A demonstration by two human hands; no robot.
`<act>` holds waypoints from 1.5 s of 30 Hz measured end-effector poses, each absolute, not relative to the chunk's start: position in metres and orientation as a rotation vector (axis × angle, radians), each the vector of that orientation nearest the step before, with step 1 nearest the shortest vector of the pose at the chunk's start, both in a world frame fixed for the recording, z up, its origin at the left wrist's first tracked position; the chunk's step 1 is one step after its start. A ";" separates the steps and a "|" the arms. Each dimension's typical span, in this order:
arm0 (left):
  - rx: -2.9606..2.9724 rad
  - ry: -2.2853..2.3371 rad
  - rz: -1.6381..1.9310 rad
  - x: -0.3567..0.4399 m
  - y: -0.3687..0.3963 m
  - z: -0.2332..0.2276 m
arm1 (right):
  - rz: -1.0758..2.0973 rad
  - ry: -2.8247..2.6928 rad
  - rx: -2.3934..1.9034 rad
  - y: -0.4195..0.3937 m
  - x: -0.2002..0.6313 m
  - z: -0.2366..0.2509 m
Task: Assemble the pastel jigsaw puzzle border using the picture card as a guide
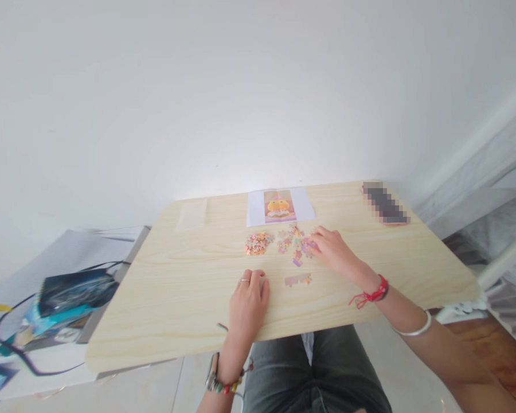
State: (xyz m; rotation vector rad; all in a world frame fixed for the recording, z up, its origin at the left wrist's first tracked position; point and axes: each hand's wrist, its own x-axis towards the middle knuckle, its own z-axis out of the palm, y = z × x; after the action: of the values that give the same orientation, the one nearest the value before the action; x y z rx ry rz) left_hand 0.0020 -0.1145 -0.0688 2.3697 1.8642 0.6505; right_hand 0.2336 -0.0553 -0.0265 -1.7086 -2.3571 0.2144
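Note:
My right hand (330, 248) reaches over the spread of loose jigsaw puzzle pieces (295, 238). Its fingertips are pinched at a purple puzzle piece on the right side of the spread, partly hidden by the fingers. My left hand (249, 299) rests on the table with loosely bent fingers, thumb apart, and nothing visible in it. A denser heap of puzzle pieces (258, 243) lies beyond it. Between my hands and nearer to me is a short joined strip of pieces (298, 280). Behind the pieces lies a paper sheet with a printed yellow-orange figure (279, 206).
The pale wooden table (172, 298) stands against a white wall. A phone (385, 203), blurred out, lies at the back right. A translucent sheet or bag (192, 214) is at the back left. Left of the table, a dark bag (75, 291) and other items are piled on a lower surface.

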 end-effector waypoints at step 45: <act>2.317 1.863 0.642 0.004 -0.112 -0.064 | 0.187 -2.814 -1.399 0.035 0.237 -0.013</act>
State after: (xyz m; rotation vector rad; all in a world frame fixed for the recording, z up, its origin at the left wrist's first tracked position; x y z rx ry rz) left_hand 0.0037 -0.1124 -0.0643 2.3175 1.8630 0.6425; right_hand 0.2368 0.0351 -0.0125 -1.3987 -2.8143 0.1871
